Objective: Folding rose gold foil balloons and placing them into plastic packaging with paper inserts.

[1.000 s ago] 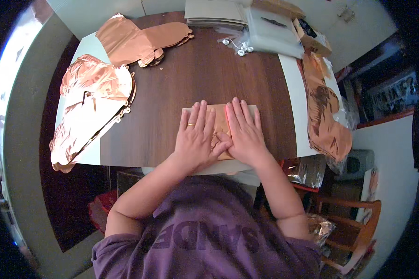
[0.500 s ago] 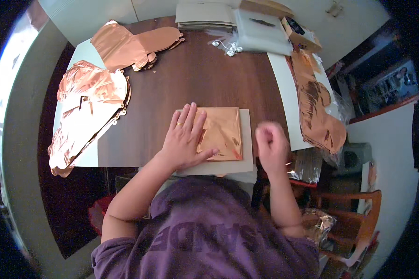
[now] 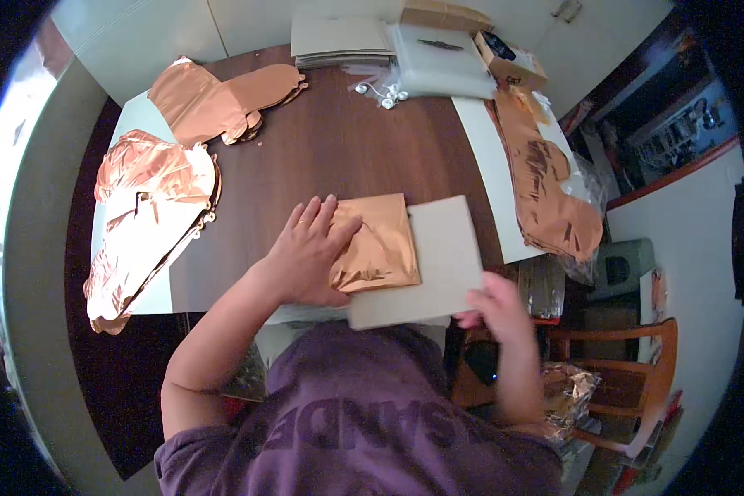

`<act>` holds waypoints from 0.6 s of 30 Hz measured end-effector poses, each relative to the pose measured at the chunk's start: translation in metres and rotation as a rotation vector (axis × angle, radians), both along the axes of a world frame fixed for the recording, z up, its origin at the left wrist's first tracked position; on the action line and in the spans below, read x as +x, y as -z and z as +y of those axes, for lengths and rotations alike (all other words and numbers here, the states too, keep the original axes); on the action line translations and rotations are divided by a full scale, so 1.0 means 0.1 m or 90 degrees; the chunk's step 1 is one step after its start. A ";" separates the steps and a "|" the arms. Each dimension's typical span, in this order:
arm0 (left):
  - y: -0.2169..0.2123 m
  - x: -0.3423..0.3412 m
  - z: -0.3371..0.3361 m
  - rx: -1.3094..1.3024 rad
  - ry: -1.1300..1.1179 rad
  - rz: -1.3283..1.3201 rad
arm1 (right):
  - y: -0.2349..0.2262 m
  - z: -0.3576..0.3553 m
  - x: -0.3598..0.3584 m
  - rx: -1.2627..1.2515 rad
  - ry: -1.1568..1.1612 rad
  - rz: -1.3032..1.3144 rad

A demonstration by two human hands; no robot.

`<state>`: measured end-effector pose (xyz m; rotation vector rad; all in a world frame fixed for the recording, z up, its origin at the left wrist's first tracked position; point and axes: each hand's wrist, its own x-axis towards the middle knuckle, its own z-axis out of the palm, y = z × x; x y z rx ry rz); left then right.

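Note:
A folded square of copper-coloured foil (image 3: 379, 248) lies at the near side of the table. Flat across its left edge rests my left hand (image 3: 306, 256), fingers stretched out and a ring on one of them. A pale grey cardboard sheet (image 3: 446, 256) reaches out to the right from beneath the foil, slightly turned. Its lower right corner is pinched between the fingers of my right hand (image 3: 500, 307), which is a little blurred. The sheet's left part is hidden under the foil.
Shiny copper foil balloons (image 3: 161, 190) lie in a pile at left, more flat foil shapes (image 3: 223, 95) behind. Another foil stack (image 3: 550, 182) hangs over the right edge. At the back are grey cardboard sheets (image 3: 343, 37), clear plastic bags (image 3: 438, 62) and white earphones (image 3: 388, 97). A wooden chair (image 3: 612, 335) stands right.
My right hand has closed on the cardboard's corner and the sheet has slid right and tilted out from under the foil. My left hand stays on the foil. The view has shifted slightly.

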<state>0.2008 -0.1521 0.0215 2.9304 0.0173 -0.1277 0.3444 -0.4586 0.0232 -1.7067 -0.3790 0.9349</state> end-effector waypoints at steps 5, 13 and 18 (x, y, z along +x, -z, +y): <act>0.04 -0.08 -0.07 -0.021 -0.009 -0.064 | -0.40 -0.83 0.69 -0.093 0.083 -0.076; 0.20 -0.18 -0.16 -0.087 -0.019 -0.113 | 0.27 0.30 1.13 -0.133 0.042 -0.235; 0.19 -0.21 -0.13 -0.087 -0.040 -0.138 | -0.06 1.03 0.60 -0.276 -0.339 -0.253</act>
